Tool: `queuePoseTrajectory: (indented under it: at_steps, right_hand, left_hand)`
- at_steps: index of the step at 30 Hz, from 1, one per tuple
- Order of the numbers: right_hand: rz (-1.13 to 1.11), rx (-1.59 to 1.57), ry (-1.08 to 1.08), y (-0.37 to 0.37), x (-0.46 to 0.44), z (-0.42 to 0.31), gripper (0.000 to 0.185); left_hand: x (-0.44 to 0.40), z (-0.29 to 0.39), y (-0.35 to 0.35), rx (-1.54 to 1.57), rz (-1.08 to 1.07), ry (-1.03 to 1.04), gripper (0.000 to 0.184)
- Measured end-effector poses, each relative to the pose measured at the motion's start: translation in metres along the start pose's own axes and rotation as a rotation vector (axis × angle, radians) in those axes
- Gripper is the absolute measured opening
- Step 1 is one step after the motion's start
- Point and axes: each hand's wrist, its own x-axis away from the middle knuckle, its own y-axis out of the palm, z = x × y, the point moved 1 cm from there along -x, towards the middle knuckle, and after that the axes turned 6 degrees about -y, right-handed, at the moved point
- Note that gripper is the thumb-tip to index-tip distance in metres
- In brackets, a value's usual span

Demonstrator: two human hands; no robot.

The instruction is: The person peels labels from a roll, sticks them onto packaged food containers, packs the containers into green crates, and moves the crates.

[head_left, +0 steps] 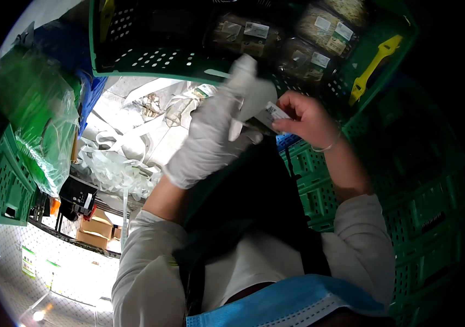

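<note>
My left hand (210, 128), in a white glove and partly blurred, grips what looks like a roll of labels (262, 98), pale and rounded, beside its fingers. My bare right hand (308, 120) pinches a white printed label (276, 113) with a small square code between thumb and fingers, close to that roll. Just beyond both hands is a green perforated crate (150, 70) with yellow handles. Inside it lie several dark packs with clear tops, such as one pack (248, 35) bearing white labels.
Loose white strips (118, 161) lie heaped on the left. Clear plastic film (52, 136) hangs over green and blue crates there. Cardboard boxes (95, 229) and a black device (78, 195) sit lower left. Green crates (319, 185) stand at my right.
</note>
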Motion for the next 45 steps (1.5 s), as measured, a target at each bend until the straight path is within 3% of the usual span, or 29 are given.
queuePoseTrajectory:
  at_steps: [1, 3, 4, 6, 10, 11, 12, 14, 15, 17, 18, 19, 21, 22, 23, 25, 27, 28, 29, 31, 32, 33, 34, 35, 36, 37, 40, 41, 45]
  right_hand:
    - [0.007, 0.004, -0.005, 0.0, 0.002, -0.002, 0.019]
    - [0.114, 0.14, -0.046, 0.001, 0.004, -0.007, 0.02]
    - [0.12, 0.313, -0.013, -0.002, 0.007, -0.013, 0.02]
    - [0.187, 0.414, -0.137, -0.003, 0.008, -0.014, 0.015]
    - [0.613, 0.826, -0.154, -0.072, -0.005, -0.017, 0.013]
    - [0.634, 1.107, -0.267, -0.12, -0.013, -0.015, 0.018]
    - [0.732, 1.368, -0.065, -0.161, -0.025, -0.018, 0.02]
    - [0.682, 1.646, -0.043, -0.245, -0.048, -0.014, 0.037]
    - [0.681, 1.756, -0.031, -0.288, -0.064, -0.001, 0.038]
    - [0.676, 1.862, -0.242, -0.347, -0.092, 0.024, 0.039]
    - [0.633, 1.876, 0.006, -0.366, -0.104, 0.036, 0.048]
    - [0.627, 1.871, 0.003, -0.347, -0.111, 0.029, 0.048]
    - [0.601, 1.667, 0.55, -0.288, -0.113, 0.001, 0.058]
    - [0.825, 1.852, 0.291, -0.291, -0.11, 0.024, 0.046]
    - [0.821, 1.857, 0.293, -0.297, -0.102, 0.042, 0.046]
    - [0.964, 1.79, 0.015, -0.297, -0.097, 0.043, 0.059]
    - [0.72, 1.722, 0.329, -0.307, -0.1, 0.047, 0.062]
    - [0.674, 1.79, 0.127, -0.332, -0.1, 0.064, 0.064]
    - [0.491, 2.029, 0.302, -0.345, -0.106, 0.066, 0.066]
    - [0.562, 1.945, 0.281, -0.342, -0.11, 0.06, 0.059]
    - [0.551, 1.885, 0.328, -0.329, -0.11, 0.052, 0.055]
    - [0.547, 1.814, 0.396, -0.302, -0.103, 0.04, 0.05]
    - [0.551, 1.752, 0.426, -0.276, -0.093, 0.03, 0.046]
    - [0.534, 1.685, 0.422, -0.246, -0.076, 0.022, 0.041]
    - [0.594, 1.774, 0.165, -0.238, -0.06, 0.04, 0.04]
    - [0.605, 1.641, 0.12, -0.197, -0.041, 0.034, 0.043]
    - [0.415, 1.468, 0.401, -0.115, 0.01, 0.043, 0.053]
    - [0.438, 1.369, 0.229, -0.097, 0.031, 0.058, 0.053]
    - [0.52, 1.053, 0.157, -0.015, 0.092, 0.071, 0.046]
  left_hand:
    - [0.0, -0.001, 0.01, 0.125, -0.111, -0.026, 0.055]
    - [0.002, -0.013, 0.036, 0.832, -0.067, -0.567, 0.026]
    - [0.0, -0.01, 0.04, 0.835, -0.078, -0.562, 0.026]
    - [-0.004, -0.005, 0.044, 0.795, -0.009, -0.872, 0.016]
    - [-0.013, -0.007, 0.053, 0.323, -0.036, -0.379, 0.022]
    - [-0.009, -0.028, 0.055, 0.463, -0.119, -0.449, 0.022]
    - [-0.012, -0.025, 0.048, 0.584, -0.139, -0.55, 0.02]
    - [-0.011, -0.032, 0.038, 0.966, -0.175, -0.697, 0.018]
    - [-0.01, -0.041, 0.04, 0.966, -0.173, -0.69, 0.018]
    - [-0.003, -0.057, 0.045, 0.523, -0.159, -0.369, 0.024]
    - [0.002, -0.063, 0.051, 0.766, -0.117, -0.449, 0.027]
    - [0.001, -0.069, 0.047, 0.486, -0.248, -0.405, 0.03]
    - [0.013, -0.072, 0.041, 0.661, -0.205, -0.575, 0.032]
    - [0.015, -0.069, 0.04, 0.666, -0.209, -0.584, 0.032]
    - [0.016, -0.065, 0.037, 0.745, -0.165, -0.634, 0.03]
    - [0.017, -0.063, 0.032, 0.829, -0.102, -0.655, 0.029]
    - [0.03, -0.07, 0.03, 0.783, -0.068, -0.691, 0.022]
    - [0.035, -0.07, 0.024, 0.8, -0.147, -0.782, 0.018]
    - [0.04, -0.071, 0.024, 0.893, -0.17, -0.832, 0.015]
    - [0.058, -0.089, 0.03, 0.419, -0.007, -0.459, 0.015]
    - [0.057, -0.063, 0.013, 0.575, -0.073, -0.719, 0.014]
    - [0.068, -0.057, 0.008, 0.561, -0.055, -0.768, 0.016]
    - [0.081, -0.059, 0.007, 0.529, -0.035, -0.771, 0.02]
    - [0.097, -0.068, 0.011, 0.465, 0.004, -0.591, 0.026]
    - [0.108, -0.062, 0.01, 0.542, 0.087, -0.514, 0.03]
    - [0.117, -0.043, 0.001, 0.859, 0.036, -0.62, 0.029]
    - [0.146, -0.008, -0.024, 0.807, -0.001, -0.604, 0.027]
    - [0.157, -0.005, -0.028, 0.768, -0.006, -0.632, 0.024]
    - [0.189, 0.038, -0.072, 0.261, 0.048, -0.557, 0.015]
